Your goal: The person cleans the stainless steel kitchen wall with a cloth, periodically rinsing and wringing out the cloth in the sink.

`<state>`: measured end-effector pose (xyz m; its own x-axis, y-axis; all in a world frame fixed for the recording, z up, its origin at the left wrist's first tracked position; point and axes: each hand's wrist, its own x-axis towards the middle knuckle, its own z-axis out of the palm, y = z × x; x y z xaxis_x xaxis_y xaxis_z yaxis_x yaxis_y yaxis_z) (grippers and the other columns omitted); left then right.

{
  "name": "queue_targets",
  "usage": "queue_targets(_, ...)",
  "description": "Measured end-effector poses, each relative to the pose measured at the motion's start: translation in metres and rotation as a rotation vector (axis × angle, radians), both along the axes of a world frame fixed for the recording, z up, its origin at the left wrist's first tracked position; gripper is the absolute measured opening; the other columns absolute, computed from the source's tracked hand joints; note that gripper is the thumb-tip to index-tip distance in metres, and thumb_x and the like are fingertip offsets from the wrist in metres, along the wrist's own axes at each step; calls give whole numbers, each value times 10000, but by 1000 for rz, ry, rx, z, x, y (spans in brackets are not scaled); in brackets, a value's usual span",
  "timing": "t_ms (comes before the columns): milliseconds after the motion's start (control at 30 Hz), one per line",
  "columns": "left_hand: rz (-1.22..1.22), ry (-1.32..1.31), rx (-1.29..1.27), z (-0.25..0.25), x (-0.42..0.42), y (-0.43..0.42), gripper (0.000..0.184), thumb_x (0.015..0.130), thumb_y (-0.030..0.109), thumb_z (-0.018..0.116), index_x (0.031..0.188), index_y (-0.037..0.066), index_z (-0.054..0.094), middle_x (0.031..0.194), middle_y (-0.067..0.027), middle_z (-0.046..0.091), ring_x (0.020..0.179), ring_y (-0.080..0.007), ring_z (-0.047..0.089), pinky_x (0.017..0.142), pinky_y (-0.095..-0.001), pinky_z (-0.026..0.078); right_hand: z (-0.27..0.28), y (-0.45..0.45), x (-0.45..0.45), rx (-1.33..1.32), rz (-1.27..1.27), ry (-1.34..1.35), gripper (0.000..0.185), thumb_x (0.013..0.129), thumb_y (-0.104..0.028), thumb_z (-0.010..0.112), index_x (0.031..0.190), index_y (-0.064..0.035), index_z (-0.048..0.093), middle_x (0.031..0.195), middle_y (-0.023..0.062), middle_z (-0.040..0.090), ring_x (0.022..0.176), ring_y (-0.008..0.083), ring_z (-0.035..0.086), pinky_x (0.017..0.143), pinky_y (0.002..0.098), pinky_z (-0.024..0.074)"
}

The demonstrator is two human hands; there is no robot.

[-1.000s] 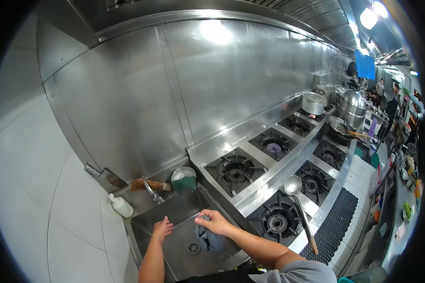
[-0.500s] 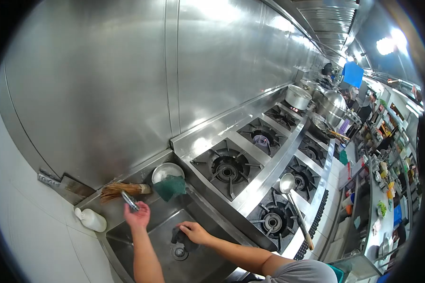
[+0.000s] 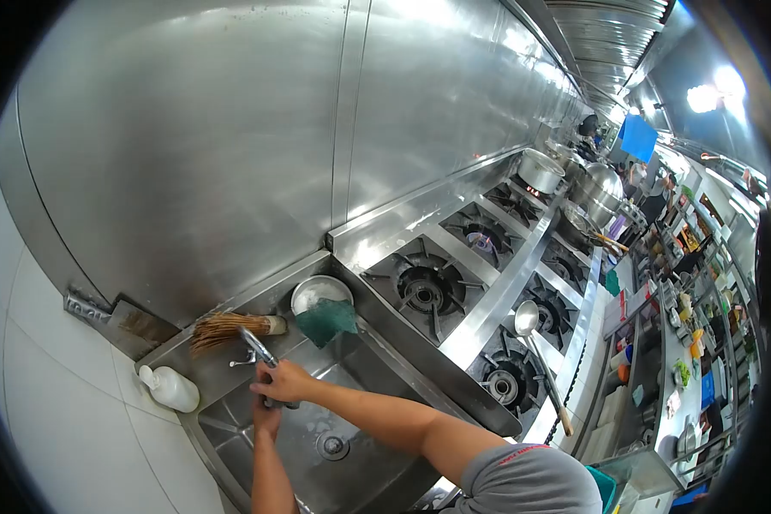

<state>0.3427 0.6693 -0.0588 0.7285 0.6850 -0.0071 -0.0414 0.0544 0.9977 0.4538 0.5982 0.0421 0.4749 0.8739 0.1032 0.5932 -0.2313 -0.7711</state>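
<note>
Both hands meet beneath the metal faucet (image 3: pixel 259 347) at the back left of the sink (image 3: pixel 377 428). My right hand (image 3: pixel 284 380) is closed on a dark grey cloth (image 3: pixel 281 403), of which only a little shows under the palm. Just below it my left hand (image 3: pixel 266 415) is closed against the same cloth, its fingers partly hidden. The drain (image 3: pixel 332 445) lies right of the hands, with wet-looking metal around it. Behind the faucet are a bristle brush (image 3: pixel 231 330) and a metal bowl (image 3: pixel 319 294) with a green cloth (image 3: pixel 327 321) over its edge.
A white bottle (image 3: pixel 174 390) stands at the sink's left corner. Gas burners (image 3: pixel 424 294) run off to the right, with a long-handled ladle (image 3: pixel 527 318) lying across the front ones. Pots (image 3: pixel 540 170) stand farther back, and people (image 3: pixel 657 197) are in the distance.
My left hand has left the faucet and come down to my right hand. My right hand has moved up and left from the drain, carrying the cloth. The view has shifted slightly.
</note>
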Motion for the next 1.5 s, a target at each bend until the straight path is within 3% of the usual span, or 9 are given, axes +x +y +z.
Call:
queue_targets(200, -43, 239, 91, 29, -8, 17, 245, 749, 40, 653, 993, 37, 675, 910, -35, 680, 835, -158, 612, 730, -327, 480, -10, -52, 35, -125, -24, 26, 272, 807, -275, 720, 889, -33, 624, 780, 160, 630, 712, 290, 631, 654, 381, 496)
queue_targets(267, -58, 99, 456, 63, 3, 10, 80, 719, 37, 660, 797, 18, 666, 726, -30, 649, 708, -151, 586, 639, -335, 461, -34, -70, 41, -27, -97, -63, 232, 812, -209, 700, 938, -33, 619, 835, 154, 628, 742, 270, 624, 671, 358, 495)
queue_targets(500, -163, -26, 306, 75, 49, -2, 299, 727, -51, 554, 1012, 8, 620, 868, -45, 635, 789, -133, 581, 711, -291, 474, -29, -81, 12, 401, -74, 476, 335, 827, 29, 531, 1161, -1, 529, 984, 85, 578, 862, 140, 581, 745, 289, 480)
queue_targets(567, -192, -138, 340, 80, 38, 5, 295, 744, -56, 525, 1016, 16, 615, 899, -48, 630, 822, -134, 585, 732, -291, 482, -49, -73, 27, 308, 9, 590, 218, 818, 18, 575, 1035, 5, 558, 893, 34, 583, 787, 97, 532, 701, 273, 462)
queue_targets(633, -190, -167, -200, 91, 22, 0, 335, 769, -86, 419, 1019, 30, 608, 938, -56, 617, 896, -164, 606, 792, -307, 503, -27, -75, 34, 135, -20, 468, 82, 803, -10, 654, 751, 3, 591, 716, -4, 597, 732, 77, 562, 656, 255, 468)
queue_targets(767, -161, -275, -530, 71, -18, 15, 294, 835, -42, 449, 1066, 20, 620, 1004, -79, 646, 900, -177, 627, 800, -308, 506, -13, -67, 35, 324, 136, 712, 173, 815, -35, 711, 722, -40, 565, 795, 7, 632, 749, 77, 576, 676, 245, 464)
queue_targets(1067, -172, -389, -563, 80, -22, 2, 236, 901, 30, 508, 1109, 14, 618, 1008, -66, 662, 931, -170, 634, 817, -296, 502, -9, -42, 30, 58, 233, 590, 327, 810, 10, 622, 1131, -22, 575, 934, 42, 639, 848, 99, 601, 760, 277, 495)
queue_targets(1400, -59, -38, 88, 72, 11, -6, 151, 906, 59, 627, 1026, -27, 660, 966, -52, 664, 857, -109, 609, 773, -252, 478, 7, -60, 12, 188, 116, 421, 196, 899, -145, 685, 979, -27, 550, 844, -6, 558, 767, 79, 518, 684, 246, 444)
queue_targets(1500, -66, -127, -317, 80, 16, -7, 147, 908, 79, 636, 1015, -14, 674, 963, -53, 669, 874, -111, 606, 773, -235, 475, -25, -52, 23, 241, 177, 602, 141, 905, -108, 669, 935, -29, 556, 815, -29, 560, 737, 56, 493, 646, 230, 413)
